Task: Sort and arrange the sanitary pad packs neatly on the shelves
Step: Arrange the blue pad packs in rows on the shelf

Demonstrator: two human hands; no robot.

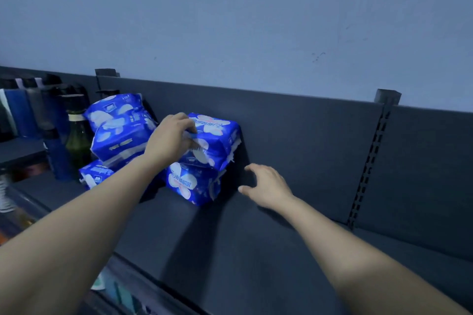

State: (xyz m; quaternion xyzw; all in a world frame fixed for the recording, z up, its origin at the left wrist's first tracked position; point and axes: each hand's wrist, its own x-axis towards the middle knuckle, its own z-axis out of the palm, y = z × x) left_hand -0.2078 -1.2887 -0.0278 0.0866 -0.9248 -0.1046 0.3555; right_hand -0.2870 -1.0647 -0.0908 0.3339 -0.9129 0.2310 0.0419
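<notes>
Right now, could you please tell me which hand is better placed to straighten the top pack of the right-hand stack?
Left, I would judge. The left hand pinches the top pack at its near edge; the right hand is open beside the stack, over the shelf, touching no pack.

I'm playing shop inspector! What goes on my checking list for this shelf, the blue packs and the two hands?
Surface: dark shelf with a dark back panel.
Job's things: top pack lies on lower pack, close to the back panel; left pile of more blue packs sits unevenly beside them.
Clutter: green bottle and other dark bottles at the far left.
Hands: left hand grips the top pack's edge; right hand is open, holds nothing, right of the stack; whether it touches the shelf cannot be told.
Cables: nothing seen.
Surroundings: plain wall above; slotted upright on the right.
</notes>
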